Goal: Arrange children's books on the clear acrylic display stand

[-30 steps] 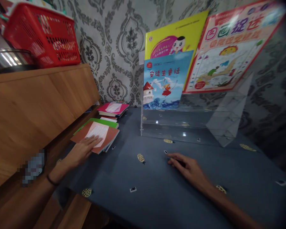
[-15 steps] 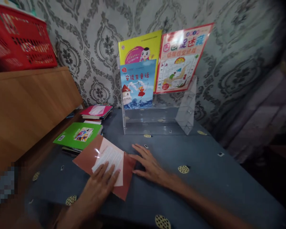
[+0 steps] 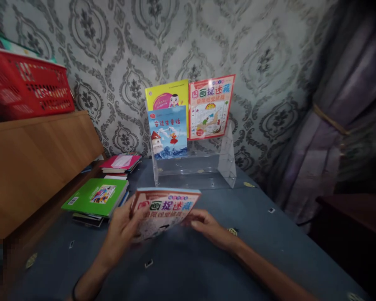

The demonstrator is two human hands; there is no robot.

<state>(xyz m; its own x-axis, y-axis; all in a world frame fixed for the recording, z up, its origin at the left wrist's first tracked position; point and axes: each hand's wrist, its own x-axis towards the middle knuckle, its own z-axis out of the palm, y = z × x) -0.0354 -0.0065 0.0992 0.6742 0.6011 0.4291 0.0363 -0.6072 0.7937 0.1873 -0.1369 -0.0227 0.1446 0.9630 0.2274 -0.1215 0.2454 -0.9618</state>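
Both of my hands hold a thin picture book (image 3: 163, 211) with a red-framed cover, front side up and tilted toward me, just above the blue tablecloth (image 3: 244, 251). My left hand (image 3: 120, 230) grips its left edge. My right hand (image 3: 208, 225) grips its lower right corner. Behind it stands a clear acrylic book stand (image 3: 225, 161) with three books: a yellow book (image 3: 166, 94) at the back left, a blue book (image 3: 167, 131) in front of it, and a red-framed book (image 3: 210, 106) at the right.
A green book (image 3: 95, 195) tops a pile at my left, with a pink-topped pile (image 3: 120, 163) behind it. A wooden cabinet (image 3: 34, 159) carries a red basket (image 3: 26, 85). A curtain (image 3: 332, 125) hangs at the right.
The brown-backed book was slid off the left pile toward me, then lifted and turned over to show its cover. My right hand moved onto it. The view pulled back.
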